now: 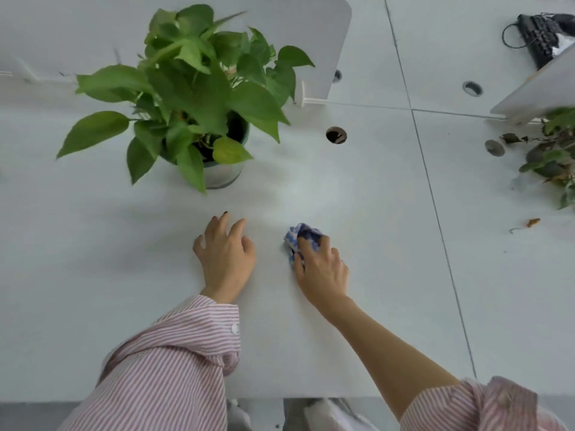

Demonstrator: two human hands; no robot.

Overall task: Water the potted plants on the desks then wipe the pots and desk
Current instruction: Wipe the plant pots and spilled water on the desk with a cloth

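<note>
A leafy green plant (193, 85) grows in a round pot (222, 174) with a pale wall and a dark green rim, standing at the back left of the white desk (357, 275). My left hand (225, 255) rests flat on the desk in front of the pot, fingers spread and relaxed. My right hand (320, 269) grips a crumpled blue-and-white cloth (300, 236) and presses it on the desk to the right of my left hand. A second plant (553, 154) with darker, partly wilted leaves shows at the right edge.
A white divider panel (326, 48) stands behind the pot. Cable holes (336, 135) dot the desks. Dry leaf bits (532, 222) lie on the neighbouring desk. A black keyboard (538, 35) sits at the far right. The desk's front edge runs near my sleeves.
</note>
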